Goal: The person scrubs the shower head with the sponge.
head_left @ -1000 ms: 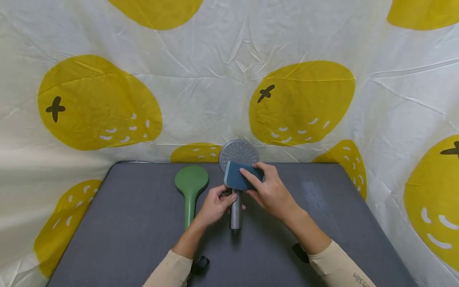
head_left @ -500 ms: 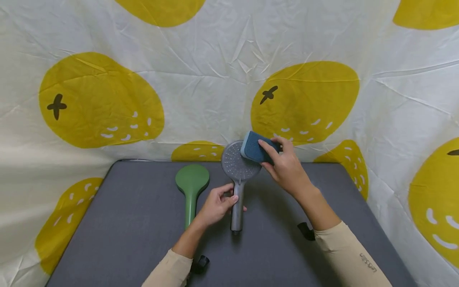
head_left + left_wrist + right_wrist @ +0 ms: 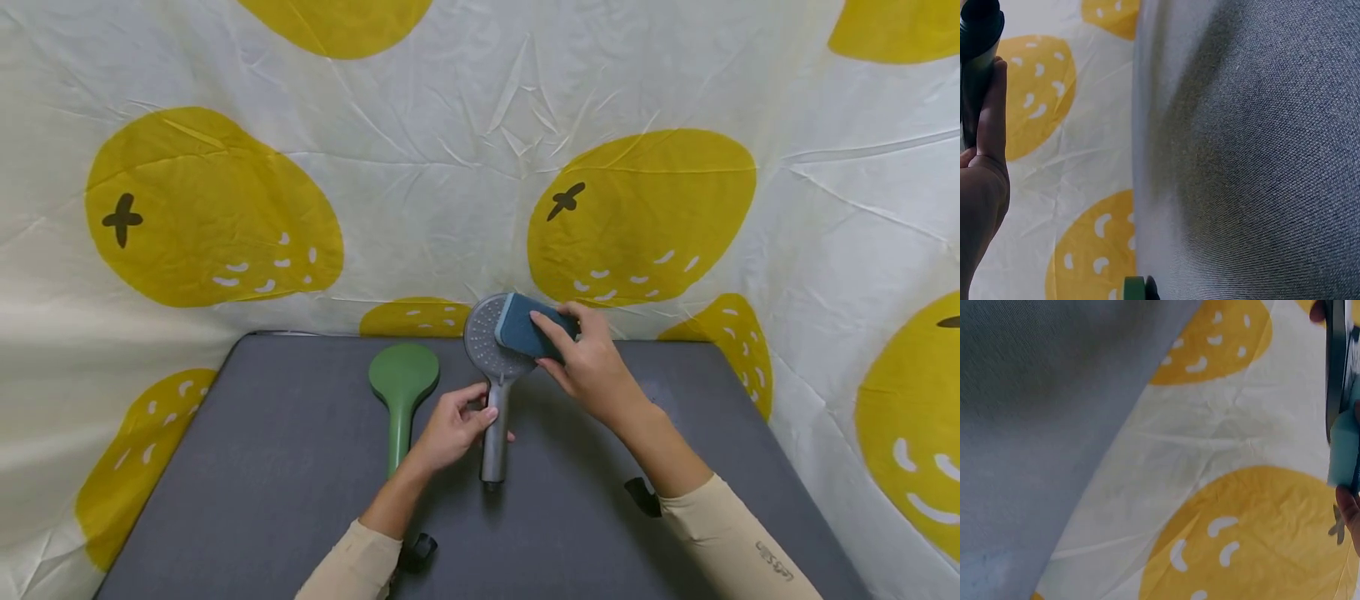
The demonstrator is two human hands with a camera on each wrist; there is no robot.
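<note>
Here, at frame centre, the left hand (image 3: 450,429) curls around the smooth grey handle of a round, dimpled shower head (image 3: 491,342) above the grey fabric table (image 3: 262,475). The right hand (image 3: 592,362), wrist bent, pinches a blue rectangular sponge (image 3: 525,332) against its face. A matte green shower head (image 3: 401,379) lies just left.

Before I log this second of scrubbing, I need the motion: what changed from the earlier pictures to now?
The right hand carried the blue sponge from the lower face of the grey shower head up to its top right rim, then back down and left onto the face. The left hand kept gripping the handle, and the green shower head stayed flat on the grey table.
</note>
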